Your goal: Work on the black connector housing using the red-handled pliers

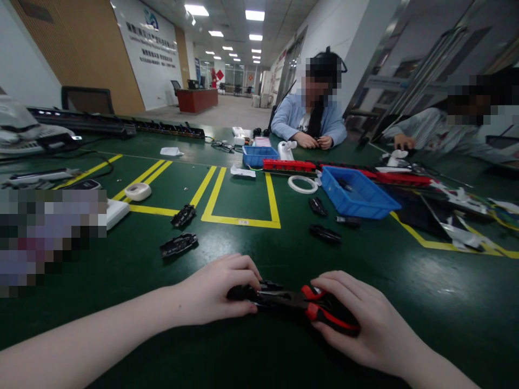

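Note:
My left hand (231, 289) is closed round a black plastic part (243, 293) near the front of the green table (219, 346). In my right hand (360, 319) are red-and-black pliers (330, 319), held by the handles. The pliers' jaws point left and reach the black part beside my left fingertips; whether they grip it is too dark to tell. Two dark plastic pieces (179, 245) (184, 215) lie beyond my left hand. Further right are more dark pieces (325, 233) (317, 206) and a small black object (347, 221).
A blue bin (357, 194) stands at the right, a smaller blue bin (260, 156) further back. Tape rolls (138, 191) (303, 184) and a red strip (288, 165) lie on the table. A person (310, 116) sits across, another (441, 127) at the right.

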`<action>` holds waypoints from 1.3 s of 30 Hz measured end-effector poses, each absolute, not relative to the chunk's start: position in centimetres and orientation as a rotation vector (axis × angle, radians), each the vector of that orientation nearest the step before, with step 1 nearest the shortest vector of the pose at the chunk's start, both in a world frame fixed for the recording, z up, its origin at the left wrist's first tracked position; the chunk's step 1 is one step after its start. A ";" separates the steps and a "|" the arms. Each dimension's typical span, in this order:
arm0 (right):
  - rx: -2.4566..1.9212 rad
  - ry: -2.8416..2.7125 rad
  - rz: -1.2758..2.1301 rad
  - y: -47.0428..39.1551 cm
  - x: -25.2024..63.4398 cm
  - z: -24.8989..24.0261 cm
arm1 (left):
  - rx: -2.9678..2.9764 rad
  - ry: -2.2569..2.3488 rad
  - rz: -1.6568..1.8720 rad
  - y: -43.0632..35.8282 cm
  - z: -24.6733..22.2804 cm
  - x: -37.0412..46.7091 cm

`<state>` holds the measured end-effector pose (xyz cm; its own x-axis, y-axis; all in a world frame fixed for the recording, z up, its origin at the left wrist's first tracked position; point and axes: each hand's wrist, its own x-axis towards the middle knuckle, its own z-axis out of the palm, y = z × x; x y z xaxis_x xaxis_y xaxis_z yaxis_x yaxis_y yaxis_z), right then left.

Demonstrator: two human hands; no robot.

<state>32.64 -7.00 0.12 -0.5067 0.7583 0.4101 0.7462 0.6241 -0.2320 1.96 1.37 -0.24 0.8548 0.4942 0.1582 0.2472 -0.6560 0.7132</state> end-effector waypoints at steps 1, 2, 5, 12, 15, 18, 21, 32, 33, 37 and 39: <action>-1.190 -2.373 0.040 -7.0 32.6 0.1 | 2.308 0.537 0.446 1.3 -0.3 2.0; -1.198 -2.373 0.044 -7.0 32.6 0.2 | 2.311 0.540 0.451 1.3 -0.3 2.0; -1.197 -2.379 0.038 -6.9 32.6 0.1 | 2.328 0.546 0.463 1.2 -0.2 2.0; -1.176 -2.389 0.043 -6.9 32.6 -0.3 | 2.346 0.543 0.409 1.3 -0.1 1.9; -1.169 -2.396 0.054 -6.9 32.5 -0.2 | 2.351 0.553 0.416 1.3 0.0 1.9; -1.155 -2.408 0.045 -6.9 32.4 -0.1 | 2.353 0.561 0.411 1.1 0.0 2.0; -1.150 -2.424 0.010 -6.9 32.5 -0.2 | 2.354 0.567 0.401 1.1 0.1 1.9; -1.149 -2.432 -0.024 -6.8 32.4 -0.3 | 2.344 0.565 0.380 1.2 0.3 1.8; -1.141 -2.429 -0.034 -6.8 32.4 -0.3 | 2.343 0.568 0.379 1.2 0.3 1.8; -1.114 -2.431 -0.065 -6.6 32.5 -0.4 | 2.337 0.565 0.399 1.1 0.1 1.9; -1.115 -2.443 -0.078 -6.6 32.6 -0.5 | 2.341 0.564 0.409 1.1 0.1 1.9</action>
